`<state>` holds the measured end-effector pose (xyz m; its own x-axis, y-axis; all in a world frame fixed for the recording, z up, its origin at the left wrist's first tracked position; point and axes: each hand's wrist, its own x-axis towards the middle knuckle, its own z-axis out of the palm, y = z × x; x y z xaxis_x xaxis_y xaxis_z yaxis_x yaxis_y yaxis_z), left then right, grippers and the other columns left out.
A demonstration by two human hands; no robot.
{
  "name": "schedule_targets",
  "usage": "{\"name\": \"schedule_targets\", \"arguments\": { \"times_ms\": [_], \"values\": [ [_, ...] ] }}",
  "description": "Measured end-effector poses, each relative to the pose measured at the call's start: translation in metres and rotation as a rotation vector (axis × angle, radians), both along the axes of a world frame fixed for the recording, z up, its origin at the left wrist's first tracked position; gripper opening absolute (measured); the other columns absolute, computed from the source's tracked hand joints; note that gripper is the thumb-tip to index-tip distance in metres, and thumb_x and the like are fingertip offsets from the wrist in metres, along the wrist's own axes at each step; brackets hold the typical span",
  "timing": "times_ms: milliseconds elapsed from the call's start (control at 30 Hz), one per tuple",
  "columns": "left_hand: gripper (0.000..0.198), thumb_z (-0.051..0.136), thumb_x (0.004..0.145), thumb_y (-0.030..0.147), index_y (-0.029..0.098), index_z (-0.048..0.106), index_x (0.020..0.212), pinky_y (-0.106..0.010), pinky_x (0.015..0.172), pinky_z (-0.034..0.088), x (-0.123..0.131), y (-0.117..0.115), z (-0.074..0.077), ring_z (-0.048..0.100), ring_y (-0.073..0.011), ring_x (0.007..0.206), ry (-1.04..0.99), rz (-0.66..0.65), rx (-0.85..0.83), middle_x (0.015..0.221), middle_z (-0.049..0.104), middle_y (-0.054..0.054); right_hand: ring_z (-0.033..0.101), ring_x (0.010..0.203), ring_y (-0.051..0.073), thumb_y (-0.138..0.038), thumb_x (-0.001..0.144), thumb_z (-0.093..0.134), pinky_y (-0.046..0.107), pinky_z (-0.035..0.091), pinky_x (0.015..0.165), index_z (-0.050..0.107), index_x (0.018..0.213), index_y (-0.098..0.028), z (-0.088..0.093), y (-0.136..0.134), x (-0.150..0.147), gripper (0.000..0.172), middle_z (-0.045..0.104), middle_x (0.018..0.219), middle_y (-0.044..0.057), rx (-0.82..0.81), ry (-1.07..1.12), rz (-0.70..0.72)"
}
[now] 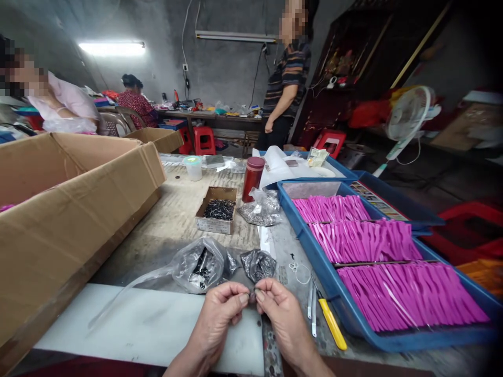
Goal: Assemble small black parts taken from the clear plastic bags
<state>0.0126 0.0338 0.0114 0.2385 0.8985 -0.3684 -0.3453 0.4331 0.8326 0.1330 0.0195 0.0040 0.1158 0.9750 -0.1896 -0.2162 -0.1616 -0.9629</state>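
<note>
My left hand [222, 309] and my right hand [279, 309] meet fingertip to fingertip above the front of the table. Both are closed in a pinch; whatever lies between the fingers is too small to make out. Just beyond them sit an open clear plastic bag [184, 269] with black and pale small parts and a smaller dark bag [259, 266] of tiny dark pieces. A white sheet [157, 324] lies under my left forearm. To the right of my right hand are a yellow-handled tool [332, 324], slim metal tools [312, 309] and a pale rubber band [302, 274].
A blue tray [310, 256] with rows of magenta pieces [412, 296] borders the right side. A big cardboard box [78, 209] blocks the left. Farther back stand a small box [214, 225] of black parts, a red canister [252, 180] and a lidded tub [193, 170]. Several people are beyond.
</note>
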Motion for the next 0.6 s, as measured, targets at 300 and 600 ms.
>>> {"name": "schedule_targets", "arguments": {
  "times_ms": [300, 600],
  "values": [
    [0.014, 0.066, 0.056, 0.025, 0.013, 0.060, 0.060, -0.017, 0.040, 0.022, 0.002, -0.001, -0.003, 0.031, -0.0046, 0.040, 0.114, 0.005, 0.069, 0.047, 0.050, 0.004, 0.038, 0.047, 0.009, -0.030, 0.062, 0.060, 0.020, 0.030, 0.047, 0.052, 0.064, -0.016, -0.004, -0.001, -0.002, 0.016, 0.044, 0.049, -0.006, 0.006, 0.046, -0.004],
    [0.009, 0.058, 0.064, 0.019, 0.014, 0.061, 0.057, -0.021, 0.053, 0.038, -0.003, 0.003, -0.014, 0.049, -0.0136, 0.056, 0.459, 0.008, 0.574, 0.056, 0.052, -0.001, 0.036, 0.041, 0.007, -0.032, 0.055, 0.064, 0.018, 0.029, 0.042, 0.052, 0.059, -0.017, -0.010, 0.004, -0.006, 0.020, 0.042, 0.046, -0.007, 0.011, 0.057, -0.046]
  ]
}}
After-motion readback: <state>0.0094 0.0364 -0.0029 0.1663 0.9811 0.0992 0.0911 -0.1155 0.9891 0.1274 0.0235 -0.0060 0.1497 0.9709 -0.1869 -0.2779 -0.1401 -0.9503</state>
